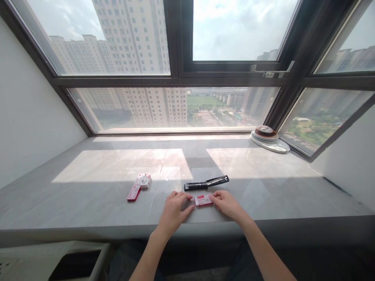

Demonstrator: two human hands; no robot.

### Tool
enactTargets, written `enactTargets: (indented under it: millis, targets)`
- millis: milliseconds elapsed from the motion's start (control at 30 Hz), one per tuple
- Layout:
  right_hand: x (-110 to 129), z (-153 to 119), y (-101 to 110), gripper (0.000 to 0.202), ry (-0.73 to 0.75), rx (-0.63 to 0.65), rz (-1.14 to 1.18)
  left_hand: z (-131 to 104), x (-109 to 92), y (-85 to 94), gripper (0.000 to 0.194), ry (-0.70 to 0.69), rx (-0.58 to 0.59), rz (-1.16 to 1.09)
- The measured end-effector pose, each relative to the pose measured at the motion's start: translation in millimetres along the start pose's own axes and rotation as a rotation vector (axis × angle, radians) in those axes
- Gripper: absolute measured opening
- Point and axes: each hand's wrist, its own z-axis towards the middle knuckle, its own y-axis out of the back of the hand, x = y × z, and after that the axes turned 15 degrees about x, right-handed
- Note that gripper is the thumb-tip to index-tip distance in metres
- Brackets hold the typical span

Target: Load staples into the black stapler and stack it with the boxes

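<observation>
A small red-and-white staple box [203, 200] lies near the front of the grey sill. My right hand [227, 203] pinches its right end between thumb and fingers. Just off its left end, my left hand [175, 210] has thumb and forefinger apart, with nothing visible between them. Behind the box rests a black stapler [206, 183], its long arm swung back so the metal channel shows. Farther left, a red box [134, 193] touches or nearly touches a white-and-red box [143, 180]. What the boxes contain is hidden.
A stack of plates or round lids [268, 139] stands in the back right corner. Dark-framed windows [175, 82] rise behind the stone sill [96, 210]. Below its front edge at left is a pale piece of furniture [32, 257] with a dark opening.
</observation>
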Motion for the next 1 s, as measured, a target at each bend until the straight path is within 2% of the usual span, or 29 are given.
enactTargets:
  millis: [67,167,200,333,467,600,667,800,1000]
  targets:
    - [-3.3,-3.4,7.5,0.040,-0.020,-0.002,-0.009,-1.5,2.0,1.9,0.022,0.022,-0.004,0.024]
    - [-4.5,-3.7,6.8,0.041,-0.029,0.018,-0.028,-0.9,0.5,0.1,0.046,0.029,-0.019,0.042]
    - [-4.0,-2.7,4.1,0.041,-0.026,0.022,-0.031,0.1,-0.6,-1.1,0.047,0.025,-0.015,0.042]
    - [0.2,1.6,-5.4,0.040,0.003,0.034,-0.049,3.6,-2.2,-3.4,0.027,0.026,0.005,0.029]
    - [0.9,-1.0,3.4,0.039,-0.019,0.029,-0.115,0.6,-0.8,-1.0,0.021,0.049,0.016,0.019]
    - [6.8,-10.0,12.6,0.031,-0.061,-0.140,-0.347,-1.7,-2.3,-0.6,0.019,0.054,0.012,0.017]
    - [17.7,-13.9,8.3,0.025,-0.013,-0.210,-0.477,-1.5,-3.6,-1.7,0.020,0.056,0.000,0.022]
    - [49.6,-11.2,-11.0,0.017,0.132,-0.095,-0.708,-1.3,-4.6,-3.0,0.020,0.045,-0.006,0.024]
    - [82.4,14.6,-21.1,0.014,0.124,0.085,-1.061,-3.5,-5.0,-1.2,0.018,0.045,0.001,0.021]
